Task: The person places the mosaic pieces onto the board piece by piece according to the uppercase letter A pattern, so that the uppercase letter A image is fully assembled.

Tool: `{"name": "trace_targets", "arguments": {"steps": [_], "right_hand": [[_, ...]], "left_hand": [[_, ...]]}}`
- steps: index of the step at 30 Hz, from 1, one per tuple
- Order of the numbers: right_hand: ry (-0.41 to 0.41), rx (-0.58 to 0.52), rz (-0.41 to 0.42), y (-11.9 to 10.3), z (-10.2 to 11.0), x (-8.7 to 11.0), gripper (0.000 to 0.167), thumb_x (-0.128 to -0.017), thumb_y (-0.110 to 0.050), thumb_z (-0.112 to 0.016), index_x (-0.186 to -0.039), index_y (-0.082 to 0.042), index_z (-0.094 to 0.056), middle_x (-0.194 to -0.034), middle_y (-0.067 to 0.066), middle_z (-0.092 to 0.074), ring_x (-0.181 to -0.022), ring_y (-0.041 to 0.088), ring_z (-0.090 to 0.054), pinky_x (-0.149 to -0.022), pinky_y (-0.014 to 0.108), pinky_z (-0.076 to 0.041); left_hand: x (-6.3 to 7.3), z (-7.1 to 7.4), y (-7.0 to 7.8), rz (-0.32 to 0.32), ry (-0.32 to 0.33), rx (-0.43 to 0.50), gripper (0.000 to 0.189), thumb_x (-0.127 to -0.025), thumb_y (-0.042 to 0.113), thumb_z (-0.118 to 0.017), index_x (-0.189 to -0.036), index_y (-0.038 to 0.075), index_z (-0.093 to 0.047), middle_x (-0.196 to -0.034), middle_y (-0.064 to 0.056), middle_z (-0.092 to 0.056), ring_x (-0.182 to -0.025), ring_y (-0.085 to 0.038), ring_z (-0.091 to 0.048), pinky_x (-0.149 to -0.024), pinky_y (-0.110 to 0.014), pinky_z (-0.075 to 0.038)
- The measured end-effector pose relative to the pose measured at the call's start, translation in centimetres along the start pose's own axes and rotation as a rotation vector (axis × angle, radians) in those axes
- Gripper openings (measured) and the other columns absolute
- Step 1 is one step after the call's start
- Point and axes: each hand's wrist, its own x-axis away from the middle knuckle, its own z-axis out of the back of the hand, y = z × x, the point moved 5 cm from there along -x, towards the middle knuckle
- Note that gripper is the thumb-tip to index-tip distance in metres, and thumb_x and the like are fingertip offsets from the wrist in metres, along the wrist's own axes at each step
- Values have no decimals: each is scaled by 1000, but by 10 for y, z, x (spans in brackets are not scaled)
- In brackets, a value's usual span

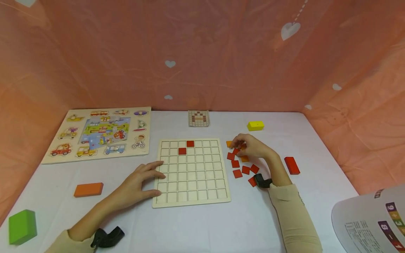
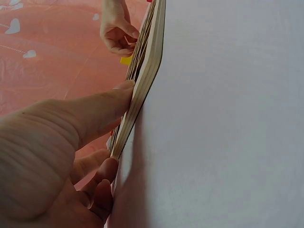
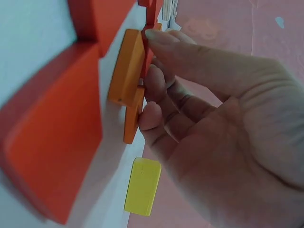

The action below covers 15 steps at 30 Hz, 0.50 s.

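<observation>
A pale wooden grid board (image 1: 192, 205) lies flat on the table, with two red square tiles, one in the top row (image 1: 190, 143) and one in the row below (image 1: 182, 151). My left hand (image 1: 136, 184) rests at the board's left edge, fingertips on its rim and thumb against its side. To the right of the board, my right hand (image 1: 251, 146) is over a cluster of small red and orange tiles. In the right wrist view its thumb and fingertips pinch at a red tile (image 3: 147, 54), beside orange tiles (image 3: 127, 69). The fingers partly hide that tile.
A small pattern card (image 1: 198, 118) lies behind the board, and a vehicle picture puzzle (image 1: 143, 140) at the back left. Yellow (image 1: 255, 125), red (image 1: 292, 165), orange (image 1: 88, 189) and green (image 1: 23, 227) blocks lie around. A white printed object (image 1: 364, 218) juts in at the lower right.
</observation>
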Motion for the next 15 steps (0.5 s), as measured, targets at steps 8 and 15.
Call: {"name": "trace_targets", "arguments": {"steps": [8, 15], "right_hand": [[0, 0, -7, 2, 1, 0, 25, -84, 9, -71, -108, 6, -66, -104, 16, -65, -91, 28, -54, -83, 36, -47], [13, -22, -19, 6, 3, 1, 25, -83, 11, -69, -107, 5, -66, -103, 14, -66, -93, 29, -53, -86, 41, -45]], "left_hand": [[1, 2, 3, -29, 17, 4, 37, -80, 27, -84, -113, 17, -71, -151, -13, -45, -130, -36, -44, -99, -60, -40], [1, 1, 1, -6, 5, 12, 38, -78, 24, -85, -113, 17, -71, -152, -11, -44, -131, -35, -43, -102, -59, -39]]}}
